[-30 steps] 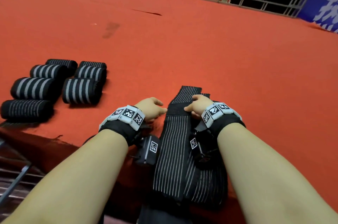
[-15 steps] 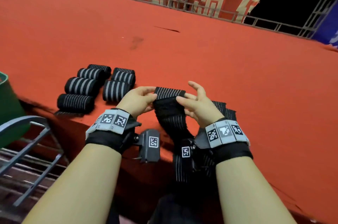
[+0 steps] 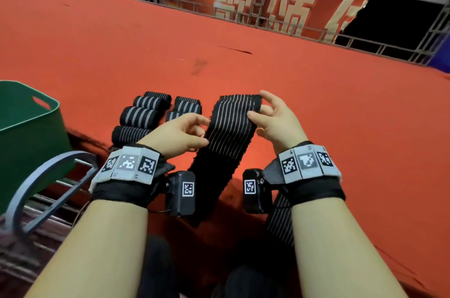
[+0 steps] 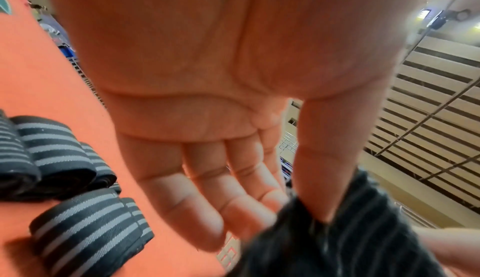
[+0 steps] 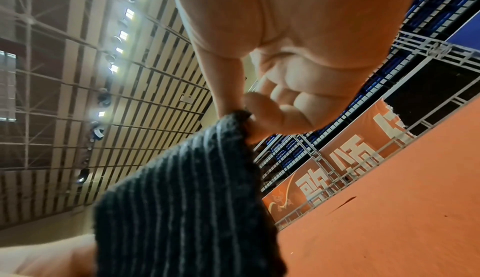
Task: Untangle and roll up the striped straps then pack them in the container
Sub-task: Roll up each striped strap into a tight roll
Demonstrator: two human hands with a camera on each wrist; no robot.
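Note:
A black strap with thin white stripes [image 3: 231,125] is held up above the red carpet, its lower part hanging off the front edge. My left hand [image 3: 187,134] pinches its left edge between thumb and fingers [image 4: 262,215]. My right hand [image 3: 270,115] pinches the right edge near the top end; the right wrist view shows thumb and forefinger closed on the strap [image 5: 187,189]. Several rolled striped straps [image 3: 146,115] lie on the carpet left of my hands, also rolled straps [image 4: 64,168] in the left wrist view. The green container [image 3: 26,132] stands at the far left.
The red carpeted platform [image 3: 316,93] stretches ahead and to the right. A metal railing with a red banner [image 3: 267,3] bounds its far side. A grey metal chair frame [image 3: 43,183] sits below the container at the lower left.
Both hands have lifted the strap's end off the carpet and spread it flat, hands moving apart. The view has tilted up and left, bringing the green container into sight.

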